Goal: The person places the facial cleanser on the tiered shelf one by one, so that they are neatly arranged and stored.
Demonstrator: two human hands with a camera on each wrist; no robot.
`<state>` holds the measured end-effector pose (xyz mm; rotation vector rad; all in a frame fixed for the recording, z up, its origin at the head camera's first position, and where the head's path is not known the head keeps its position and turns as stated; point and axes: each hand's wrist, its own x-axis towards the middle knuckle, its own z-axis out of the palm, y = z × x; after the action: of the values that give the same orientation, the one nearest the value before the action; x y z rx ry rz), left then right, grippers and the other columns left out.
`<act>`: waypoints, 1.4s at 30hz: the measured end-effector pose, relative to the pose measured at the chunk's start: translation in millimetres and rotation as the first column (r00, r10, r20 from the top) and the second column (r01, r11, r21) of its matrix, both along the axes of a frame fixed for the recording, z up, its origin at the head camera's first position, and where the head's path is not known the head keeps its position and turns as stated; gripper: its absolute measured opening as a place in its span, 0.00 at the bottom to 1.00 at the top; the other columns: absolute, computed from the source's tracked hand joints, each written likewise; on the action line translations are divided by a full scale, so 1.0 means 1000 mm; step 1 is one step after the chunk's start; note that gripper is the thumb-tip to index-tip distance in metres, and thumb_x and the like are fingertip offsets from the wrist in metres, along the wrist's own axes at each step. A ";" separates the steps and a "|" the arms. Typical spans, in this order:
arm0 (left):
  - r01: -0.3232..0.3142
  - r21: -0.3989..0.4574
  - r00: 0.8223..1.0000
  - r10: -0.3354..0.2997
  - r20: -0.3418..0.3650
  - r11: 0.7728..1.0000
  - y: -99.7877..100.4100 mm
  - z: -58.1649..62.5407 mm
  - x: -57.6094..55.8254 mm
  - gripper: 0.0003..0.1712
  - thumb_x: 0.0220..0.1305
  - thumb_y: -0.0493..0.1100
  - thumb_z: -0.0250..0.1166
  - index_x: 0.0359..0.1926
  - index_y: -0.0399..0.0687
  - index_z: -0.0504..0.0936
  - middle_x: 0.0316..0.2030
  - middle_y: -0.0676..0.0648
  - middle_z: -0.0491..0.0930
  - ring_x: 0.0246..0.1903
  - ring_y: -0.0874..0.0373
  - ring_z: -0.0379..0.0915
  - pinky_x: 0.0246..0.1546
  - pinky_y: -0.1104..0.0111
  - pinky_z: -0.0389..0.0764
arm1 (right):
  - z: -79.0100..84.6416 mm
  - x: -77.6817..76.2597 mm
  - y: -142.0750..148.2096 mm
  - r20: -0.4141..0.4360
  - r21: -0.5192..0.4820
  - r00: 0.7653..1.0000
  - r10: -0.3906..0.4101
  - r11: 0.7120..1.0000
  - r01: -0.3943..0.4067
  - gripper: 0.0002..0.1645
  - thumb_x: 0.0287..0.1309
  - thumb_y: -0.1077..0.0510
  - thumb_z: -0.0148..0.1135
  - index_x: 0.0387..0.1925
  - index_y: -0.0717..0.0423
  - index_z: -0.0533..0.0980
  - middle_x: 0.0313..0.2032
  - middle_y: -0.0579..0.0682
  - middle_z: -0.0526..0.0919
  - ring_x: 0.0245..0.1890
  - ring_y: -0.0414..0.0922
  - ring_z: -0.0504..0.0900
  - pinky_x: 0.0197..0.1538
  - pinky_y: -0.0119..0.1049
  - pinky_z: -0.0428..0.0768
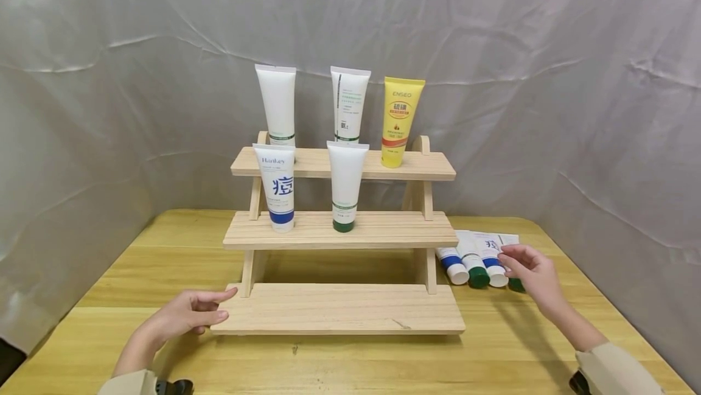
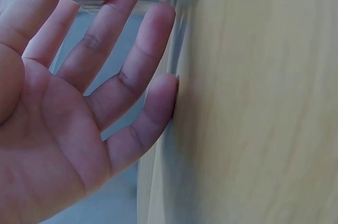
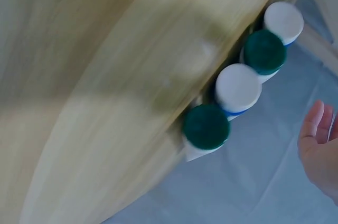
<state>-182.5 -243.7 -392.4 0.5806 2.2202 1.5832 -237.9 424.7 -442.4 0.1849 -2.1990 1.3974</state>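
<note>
My left hand [image 1: 188, 313] touches the left end of the bottom board of a three-step wooden display rack [image 1: 339, 308]. In the left wrist view its fingers [image 2: 132, 71] are loosely spread near the board's end; what the thumb does is hidden there. My right hand [image 1: 531, 273] hovers near several squeeze tubes [image 1: 468, 255] lying side by side at the rack's right. Their caps, white [image 3: 238, 87] and green [image 3: 207, 127], alternate. In the right wrist view that hand [image 3: 319, 155] is apart from the tubes, holding nothing.
On the top step stand a white tube [image 1: 278, 100], a second white tube [image 1: 349, 103] and a yellow tube [image 1: 401, 118]. The middle step bears a blue-banded tube [image 1: 278, 185] and a green-capped tube [image 1: 346, 182]. A grey curtain [image 1: 350, 11] hangs behind the wooden table [image 1: 328, 364].
</note>
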 end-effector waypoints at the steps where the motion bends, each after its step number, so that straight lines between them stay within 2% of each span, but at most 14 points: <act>1: -0.005 -0.003 1.000 0.005 0.004 1.000 0.000 0.000 0.000 0.30 0.59 0.39 0.60 0.57 0.27 0.61 0.38 0.46 0.74 0.21 0.65 0.62 0.21 0.72 0.70 | -0.001 -0.001 0.003 0.004 0.003 1.000 -0.006 1.000 0.006 0.18 0.54 0.55 0.61 0.43 0.63 0.74 0.35 0.49 0.79 0.31 0.39 0.78 0.26 0.31 0.77; 7: -0.011 -0.009 1.000 0.011 0.005 1.000 0.000 0.000 0.000 0.29 0.59 0.39 0.60 0.58 0.27 0.62 0.39 0.46 0.74 0.22 0.65 0.63 0.21 0.72 0.70 | -0.002 -0.003 0.016 0.034 0.042 0.999 -0.030 0.999 0.029 0.18 0.55 0.54 0.60 0.42 0.64 0.74 0.32 0.45 0.78 0.29 0.35 0.77 0.25 0.30 0.77; 10: -0.009 -0.008 1.000 0.009 0.000 1.000 0.000 0.000 0.000 0.29 0.59 0.39 0.60 0.57 0.27 0.62 0.38 0.46 0.75 0.22 0.65 0.63 0.21 0.72 0.70 | 0.001 -0.004 0.023 0.015 0.060 0.999 -0.039 0.997 0.038 0.18 0.55 0.54 0.60 0.40 0.65 0.74 0.31 0.42 0.79 0.29 0.34 0.77 0.24 0.29 0.76; 13: -0.015 -0.008 1.000 0.015 0.007 1.000 0.000 0.000 0.001 0.29 0.59 0.39 0.60 0.57 0.28 0.62 0.39 0.46 0.75 0.22 0.65 0.63 0.22 0.72 0.70 | 0.003 -0.004 0.029 -0.003 0.085 0.999 -0.046 0.995 0.046 0.22 0.55 0.52 0.60 0.39 0.69 0.73 0.30 0.39 0.79 0.28 0.33 0.76 0.24 0.27 0.76; 18: -0.024 -0.010 1.000 0.025 0.015 1.000 0.000 0.000 0.002 0.30 0.59 0.40 0.60 0.57 0.28 0.62 0.39 0.46 0.74 0.22 0.65 0.63 0.22 0.71 0.70 | 0.004 -0.005 0.037 0.037 0.144 0.993 -0.109 0.984 0.103 0.23 0.55 0.49 0.60 0.40 0.66 0.74 0.29 0.37 0.77 0.27 0.32 0.75 0.25 0.26 0.75; 21: -0.030 -0.004 0.999 0.030 0.023 1.000 0.000 0.000 0.002 0.29 0.59 0.40 0.60 0.57 0.29 0.63 0.41 0.46 0.74 0.22 0.65 0.63 0.22 0.72 0.70 | 0.006 -0.005 0.039 0.066 0.166 0.991 -0.117 0.980 0.105 0.22 0.55 0.49 0.59 0.40 0.66 0.74 0.29 0.38 0.77 0.27 0.32 0.74 0.25 0.25 0.75; 23: -0.033 0.000 0.999 0.033 0.030 0.999 0.000 0.000 0.001 0.29 0.59 0.40 0.60 0.57 0.29 0.63 0.41 0.46 0.74 0.22 0.65 0.63 0.22 0.72 0.70 | 0.014 -0.001 0.033 0.096 0.166 0.987 -0.132 0.979 0.115 0.22 0.54 0.49 0.60 0.39 0.66 0.74 0.28 0.39 0.77 0.26 0.32 0.74 0.25 0.25 0.75; 26: -0.031 0.003 0.999 0.031 0.032 1.000 0.000 0.000 0.001 0.28 0.59 0.39 0.60 0.57 0.30 0.63 0.38 0.46 0.74 0.21 0.65 0.63 0.22 0.72 0.69 | 0.035 0.011 0.016 0.126 0.232 0.982 -0.140 0.967 0.108 0.20 0.56 0.52 0.59 0.38 0.68 0.74 0.28 0.43 0.77 0.25 0.31 0.73 0.25 0.25 0.74; 29: -0.028 0.003 0.999 0.028 0.028 1.000 -0.001 0.000 0.001 0.28 0.59 0.39 0.60 0.57 0.29 0.63 0.37 0.47 0.74 0.21 0.65 0.62 0.22 0.72 0.69 | 0.056 0.022 -0.003 0.141 0.314 0.978 -0.151 0.944 0.101 0.19 0.56 0.56 0.59 0.38 0.71 0.74 0.29 0.52 0.78 0.25 0.28 0.70 0.26 0.24 0.73; 31: -0.028 0.002 0.999 0.028 0.023 1.000 0.000 0.000 0.002 0.28 0.59 0.39 0.60 0.57 0.29 0.63 0.40 0.46 0.74 0.21 0.65 0.62 0.21 0.72 0.69 | 0.063 0.026 -0.009 0.153 0.362 0.975 -0.162 0.927 0.097 0.18 0.56 0.58 0.58 0.39 0.72 0.74 0.32 0.59 0.78 0.26 0.27 0.69 0.27 0.23 0.71; 34: -0.028 -0.002 1.000 0.028 0.014 1.000 0.000 0.000 0.002 0.29 0.59 0.39 0.60 0.57 0.28 0.63 0.42 0.44 0.74 0.21 0.65 0.62 0.21 0.72 0.69 | 0.068 0.028 -0.012 0.207 0.393 0.963 -0.172 0.916 0.079 0.19 0.57 0.57 0.57 0.41 0.73 0.73 0.37 0.66 0.76 0.32 0.34 0.72 0.30 0.23 0.71; 36: -0.022 -0.010 1.000 0.022 0.001 1.000 0.000 0.001 0.002 0.30 0.59 0.39 0.60 0.57 0.27 0.62 0.41 0.43 0.74 0.21 0.65 0.62 0.21 0.72 0.69 | 0.068 0.028 -0.009 0.254 0.396 0.952 -0.174 0.916 0.061 0.21 0.59 0.56 0.55 0.43 0.73 0.72 0.41 0.70 0.74 0.37 0.45 0.75 0.34 0.28 0.73; 39: -0.012 -0.025 1.000 0.011 -0.025 1.000 0.001 0.001 0.002 0.30 0.59 0.39 0.60 0.57 0.26 0.62 0.41 0.40 0.74 0.20 0.65 0.62 0.20 0.72 0.70 | 0.065 0.029 -0.003 0.329 0.378 0.931 -0.159 0.925 0.025 0.26 0.61 0.53 0.52 0.47 0.75 0.69 0.44 0.74 0.70 0.43 0.61 0.71 0.35 0.34 0.73; 42: -0.011 -0.041 0.999 0.009 -0.046 0.999 0.001 0.002 0.002 0.30 0.59 0.40 0.60 0.57 0.25 0.62 0.44 0.35 0.73 0.20 0.66 0.62 0.20 0.72 0.70 | 0.062 0.029 0.003 0.398 0.340 0.909 -0.128 0.940 -0.017 0.29 0.61 0.52 0.51 0.50 0.76 0.66 0.45 0.76 0.68 0.36 0.57 0.73 0.30 0.35 0.73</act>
<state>-180.7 -242.8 -390.9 0.6010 2.2870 1.5402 -209.1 427.9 -380.4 -0.0667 -2.7680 1.0899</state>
